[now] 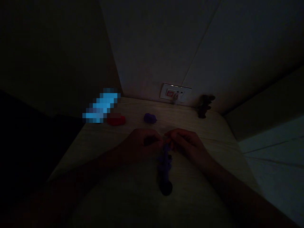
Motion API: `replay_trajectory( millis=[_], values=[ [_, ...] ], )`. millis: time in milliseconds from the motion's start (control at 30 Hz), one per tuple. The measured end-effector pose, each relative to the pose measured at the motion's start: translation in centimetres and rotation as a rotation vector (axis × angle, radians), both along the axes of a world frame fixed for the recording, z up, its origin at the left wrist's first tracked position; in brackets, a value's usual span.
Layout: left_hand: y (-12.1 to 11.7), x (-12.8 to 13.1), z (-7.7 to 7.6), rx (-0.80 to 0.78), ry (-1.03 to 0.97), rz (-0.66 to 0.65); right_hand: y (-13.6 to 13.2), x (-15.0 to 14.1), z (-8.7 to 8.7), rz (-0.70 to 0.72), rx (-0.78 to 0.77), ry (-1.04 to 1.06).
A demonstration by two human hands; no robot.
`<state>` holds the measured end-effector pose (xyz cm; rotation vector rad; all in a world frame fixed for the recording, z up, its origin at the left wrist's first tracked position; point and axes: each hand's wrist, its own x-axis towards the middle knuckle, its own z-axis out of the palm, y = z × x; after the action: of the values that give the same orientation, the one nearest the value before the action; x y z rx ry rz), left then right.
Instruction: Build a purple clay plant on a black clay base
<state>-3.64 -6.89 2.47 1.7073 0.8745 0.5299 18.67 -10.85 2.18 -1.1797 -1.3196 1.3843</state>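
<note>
In dim light, a purple figure [167, 161], seemingly modelling clay, lies on the wooden tabletop with short bumps along its sides and a dark round part [166, 188] at the near end. At its far end, my left hand [142, 142] is closed, thumb and fingertips pinching the tip. My right hand [187, 144] meets it from the other side with fingers pressed together; whatever they hold is too dark to make out. Beyond the hands sit a purple clay lump [150, 118] and a red lump [116, 120].
A bright, pixelated blue object [102, 106] lies at the back left of the tabletop [114, 196]. Against the wall stands a dark small figure [205, 107], back right. A socket plate [176, 92] with a red switch and a plug is on the wall.
</note>
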Motion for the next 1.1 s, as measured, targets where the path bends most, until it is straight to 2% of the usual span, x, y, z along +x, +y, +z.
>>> replay_trajectory(
  millis=[300, 467, 600, 733, 800, 933, 1000, 1100],
  values=[
    [0.1, 0.0, 0.2, 0.034, 0.015, 0.035, 0.0, 0.0, 0.1, -0.003, 0.0, -0.026],
    [0.0, 0.0, 1.0, 0.094, -0.007, 0.207, 0.2, 0.3, -0.2, -0.066, 0.006, -0.054],
    [0.6, -0.4, 2.1, 0.238, -0.025, 0.379, 0.6, 0.7, -0.8, -0.178, -0.004, -0.062],
    [2.2, -0.8, 2.5, 0.488, 0.14, 0.491, 1.1, 1.0, -1.3, -0.245, 0.019, -0.068],
    [3.1, -0.8, 2.0, 0.571, 0.21, 0.472, 1.2, 1.0, -1.5, -0.242, 0.039, -0.082],
    [4.6, -0.8, 0.2, 0.621, 0.289, 0.33, 1.5, 1.0, -2.0, -0.222, 0.082, -0.11],
    [4.9, -0.8, -0.4, 0.595, 0.3, 0.283, 1.7, 0.9, -2.2, -0.22, 0.127, -0.131],
    [5.0, -0.5, -0.4, 0.496, 0.264, 0.271, 2.2, 0.7, -2.3, -0.244, 0.211, -0.181]
  ],
)
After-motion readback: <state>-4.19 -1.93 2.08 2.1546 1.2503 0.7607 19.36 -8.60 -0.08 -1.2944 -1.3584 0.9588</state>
